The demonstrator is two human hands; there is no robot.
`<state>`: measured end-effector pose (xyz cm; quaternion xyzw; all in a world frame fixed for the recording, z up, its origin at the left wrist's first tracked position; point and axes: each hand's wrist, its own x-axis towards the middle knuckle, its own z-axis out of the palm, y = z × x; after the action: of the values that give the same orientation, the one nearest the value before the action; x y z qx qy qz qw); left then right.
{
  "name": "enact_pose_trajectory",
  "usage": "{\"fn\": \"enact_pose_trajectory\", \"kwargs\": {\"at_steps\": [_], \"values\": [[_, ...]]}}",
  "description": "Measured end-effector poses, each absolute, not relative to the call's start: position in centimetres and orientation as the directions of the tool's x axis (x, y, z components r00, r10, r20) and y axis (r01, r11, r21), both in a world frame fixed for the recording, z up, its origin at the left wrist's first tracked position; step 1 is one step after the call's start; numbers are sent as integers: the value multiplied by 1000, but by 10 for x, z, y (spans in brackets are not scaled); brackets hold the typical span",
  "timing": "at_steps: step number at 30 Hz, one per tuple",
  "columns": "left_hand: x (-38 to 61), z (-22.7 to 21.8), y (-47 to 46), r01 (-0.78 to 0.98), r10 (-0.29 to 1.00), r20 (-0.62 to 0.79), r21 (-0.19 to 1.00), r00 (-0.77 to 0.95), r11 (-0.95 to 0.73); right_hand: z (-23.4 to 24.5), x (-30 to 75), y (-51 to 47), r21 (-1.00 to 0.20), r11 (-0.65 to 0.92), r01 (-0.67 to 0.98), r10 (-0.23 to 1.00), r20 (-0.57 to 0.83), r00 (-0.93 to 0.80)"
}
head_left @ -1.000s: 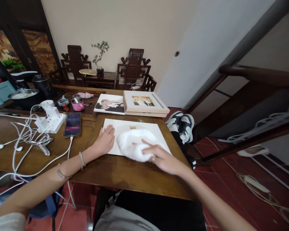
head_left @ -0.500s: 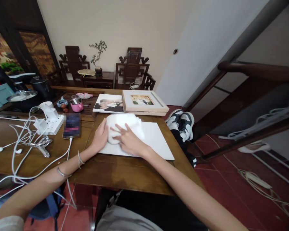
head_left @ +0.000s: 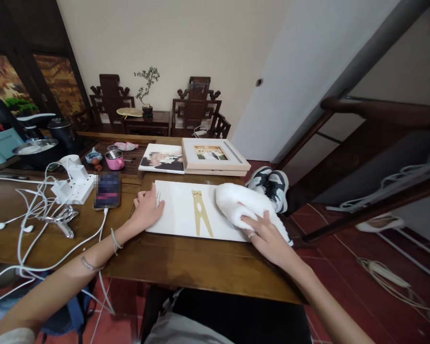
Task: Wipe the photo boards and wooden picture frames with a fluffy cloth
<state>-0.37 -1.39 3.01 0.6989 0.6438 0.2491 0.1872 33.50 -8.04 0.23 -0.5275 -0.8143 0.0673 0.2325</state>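
Note:
A white flat panel (head_left: 175, 210) lies on the wooden table, bearing a gold, long-legged cat-like figure and small dark writing near its left end. My left hand (head_left: 148, 209) is closed around the panel's left edge, thumb on top. At the right end, my right hand (head_left: 268, 235) grips a fluffy white cloth (head_left: 232, 198), fingers pressed into its folds. The cloth is bunched on the panel, covers its right part and overhangs the table's right edge.
Behind the panel lie a photo print (head_left: 161, 160) and a framed picture (head_left: 215, 155). To the left are a phone (head_left: 107, 191), a power strip (head_left: 77, 188) with tangled white cables, and a pink cup (head_left: 114, 160). Sneakers (head_left: 272, 184) show beyond the right edge.
My right hand has carried the cloth from the panel's left-middle to its right end, uncovering the gold figure. My left hand has shifted slightly left and down, onto the panel's left edge.

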Motion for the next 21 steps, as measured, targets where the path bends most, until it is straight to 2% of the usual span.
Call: {"fn": "enact_pose_trajectory", "kwargs": {"at_steps": [2, 5, 7, 10, 12, 15, 19, 21], "values": [[-6, 32, -9, 654, 997, 75, 755, -19, -45, -4, 342, -78, -372, 433, 821, 891, 315, -327], [-7, 37, -3, 256, 992, -39, 964, -118, 68, -11, 345, -77, -391, 455, 800, 882, 317, -348], [-7, 42, -2, 10, 987, -105, 994, -121, 107, -12, 343, -76, -388, 460, 799, 878, 333, -344], [-7, 54, -5, -210, 985, -163, 966, -47, 150, -3, 336, -78, -349, 453, 821, 875, 349, -334], [-6, 65, -13, -277, 984, -175, 947, -16, 164, 10, 325, -83, -312, 433, 846, 885, 327, -332], [-2, 88, -36, -293, 995, -104, 951, -2, 99, 36, 297, -98, -236, 477, 847, 856, 346, -385], [0, 121, -82, -254, 998, 50, 966, 29, -41, 58, 254, -116, -99, 676, 730, 671, 492, -555], [0, 133, -104, -253, 994, 109, 962, 6, -104, 57, 242, -120, -69, 723, 688, 573, 617, -540]]}}
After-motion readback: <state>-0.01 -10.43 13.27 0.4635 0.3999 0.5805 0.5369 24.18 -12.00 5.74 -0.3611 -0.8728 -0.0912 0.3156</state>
